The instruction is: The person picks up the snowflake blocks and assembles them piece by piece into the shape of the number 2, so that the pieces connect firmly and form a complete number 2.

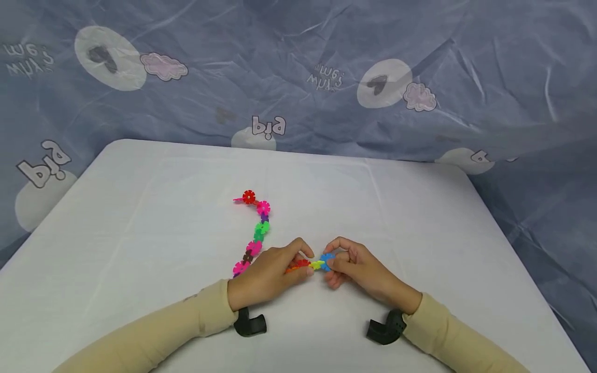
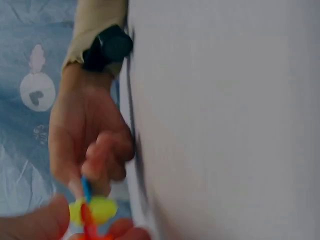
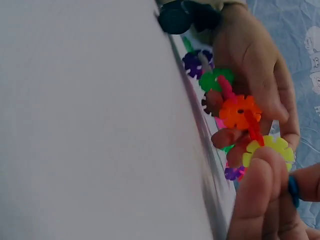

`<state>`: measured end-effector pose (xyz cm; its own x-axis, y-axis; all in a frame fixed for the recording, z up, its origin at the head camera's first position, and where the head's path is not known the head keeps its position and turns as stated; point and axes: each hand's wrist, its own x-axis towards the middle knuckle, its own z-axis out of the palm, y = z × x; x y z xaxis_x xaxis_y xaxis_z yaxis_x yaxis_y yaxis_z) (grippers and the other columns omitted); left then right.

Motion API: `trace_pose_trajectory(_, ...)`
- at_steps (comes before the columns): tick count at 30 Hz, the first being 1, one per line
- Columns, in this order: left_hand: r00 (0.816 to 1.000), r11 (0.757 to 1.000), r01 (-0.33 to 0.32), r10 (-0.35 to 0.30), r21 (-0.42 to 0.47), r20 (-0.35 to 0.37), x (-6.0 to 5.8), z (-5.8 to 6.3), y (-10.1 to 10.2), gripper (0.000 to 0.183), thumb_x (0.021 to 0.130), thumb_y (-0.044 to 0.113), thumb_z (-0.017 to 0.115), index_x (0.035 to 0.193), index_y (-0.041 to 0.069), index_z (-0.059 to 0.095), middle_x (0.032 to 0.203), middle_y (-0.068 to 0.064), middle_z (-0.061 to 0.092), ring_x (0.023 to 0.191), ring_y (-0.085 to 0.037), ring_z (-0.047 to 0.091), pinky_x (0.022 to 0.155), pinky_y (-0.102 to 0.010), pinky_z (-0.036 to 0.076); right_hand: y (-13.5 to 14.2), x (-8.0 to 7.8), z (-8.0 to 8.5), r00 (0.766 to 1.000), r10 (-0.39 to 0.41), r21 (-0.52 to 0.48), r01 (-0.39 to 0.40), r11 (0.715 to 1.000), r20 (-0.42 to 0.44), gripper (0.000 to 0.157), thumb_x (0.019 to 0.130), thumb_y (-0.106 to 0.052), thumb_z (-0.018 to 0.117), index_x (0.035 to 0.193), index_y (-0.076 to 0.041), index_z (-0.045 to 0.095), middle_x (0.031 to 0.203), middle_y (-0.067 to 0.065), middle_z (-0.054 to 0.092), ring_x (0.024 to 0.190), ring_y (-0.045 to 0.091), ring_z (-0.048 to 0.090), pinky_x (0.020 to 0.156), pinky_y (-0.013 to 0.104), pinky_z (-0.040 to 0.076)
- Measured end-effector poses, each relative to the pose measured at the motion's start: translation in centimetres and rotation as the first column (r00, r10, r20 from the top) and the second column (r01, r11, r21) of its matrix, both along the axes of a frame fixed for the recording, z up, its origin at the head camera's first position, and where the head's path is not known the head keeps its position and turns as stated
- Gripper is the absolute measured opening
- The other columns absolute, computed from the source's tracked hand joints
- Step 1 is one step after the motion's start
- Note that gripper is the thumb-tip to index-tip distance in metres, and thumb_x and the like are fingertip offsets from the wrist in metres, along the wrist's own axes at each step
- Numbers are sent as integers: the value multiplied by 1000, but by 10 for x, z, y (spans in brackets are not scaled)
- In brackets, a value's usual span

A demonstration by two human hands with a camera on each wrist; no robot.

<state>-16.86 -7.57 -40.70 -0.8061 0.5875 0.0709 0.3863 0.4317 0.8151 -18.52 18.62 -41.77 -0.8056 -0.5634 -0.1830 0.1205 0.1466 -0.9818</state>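
Observation:
A chain of coloured plastic snowflake discs (image 1: 254,247) curves across the white table and passes under my left hand (image 1: 272,272). That hand holds the chain's near end by its orange disc (image 3: 240,112) and red disc (image 1: 303,263). Beyond the fingers, a yellow disc (image 3: 280,149) sticks out from the red one. My right hand (image 1: 364,269) pinches a blue disc (image 1: 328,260) between thumb and fingers, right at the yellow disc's edge. Whether blue and yellow are slotted together I cannot tell. In the left wrist view the blue disc (image 2: 86,189) appears edge-on and blurred.
A white cloth covers the table (image 1: 186,207). The chain's far end, with a red disc (image 1: 249,197) and a pink one, lies toward the back. Behind the table hangs a blue-grey printed sheet (image 1: 298,62). Black wrist devices (image 1: 387,327) sit at both cuffs.

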Motion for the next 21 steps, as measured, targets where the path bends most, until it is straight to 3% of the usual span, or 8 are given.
trace_pose_trajectory(4,999,1000,2,-1,-17,42,2,15,-12,32,108,25,68,133,12,54,129,-13,76,118,-26,74,99,-44,57,2,-5,3,998,49,78,-45,996,-41,33,105,-3,57,132,15,56,85,8,75,74,14,74,75,31,65)
trace_pose_trajectory(6,999,1000,-11,12,-7,41,2,23,-24,32,108,22,67,135,11,55,134,-14,74,121,-26,73,101,-45,58,4,-8,4,997,68,93,-64,994,-36,35,105,-2,56,135,17,55,87,10,75,75,14,74,75,31,65)
trace_pose_trajectory(9,996,997,-82,82,-18,19,2,34,-49,35,106,20,70,137,8,59,133,-11,73,114,-23,73,98,-44,60,5,-12,5,996,89,108,-85,991,-25,37,105,-1,55,136,18,54,89,12,76,75,14,74,74,29,65)
trace_pose_trajectory(12,985,980,-160,165,-119,39,3,40,-78,51,101,29,78,143,8,59,134,-7,69,110,-19,69,93,-42,58,6,-15,5,996,91,123,-88,989,-19,37,105,0,55,137,19,53,90,13,75,74,13,73,73,28,65)
trace_pose_trajectory(14,977,964,-164,188,-210,97,6,39,-93,70,93,34,87,150,8,56,136,-6,66,106,-17,65,88,-39,56,7,-16,5,996,89,136,-86,987,-14,38,105,-1,56,137,19,54,89,14,75,73,12,72,72,28,64)
trace_pose_trajectory(16,972,955,-128,175,-269,156,9,33,-103,86,84,34,95,154,7,52,135,-5,63,99,-14,64,83,-36,54,8,-17,4,996,90,144,-87,986,-12,37,105,-1,56,137,19,54,88,13,75,73,12,72,71,27,64)
trace_pose_trajectory(19,970,961,-74,131,-266,206,14,23,-105,96,74,23,101,154,4,51,128,-3,61,87,-10,63,76,-31,53,8,-18,4,996,92,153,-89,984,-14,36,106,-1,57,136,18,55,88,13,75,72,12,72,71,28,65)
trace_pose_trajectory(21,978,968,-50,97,-244,184,16,18,-102,90,75,15,99,151,2,53,122,-1,61,83,-8,62,75,-28,53,10,-18,3,996,88,150,-85,985,-17,35,106,-2,58,134,18,55,88,13,75,72,12,72,71,28,65)
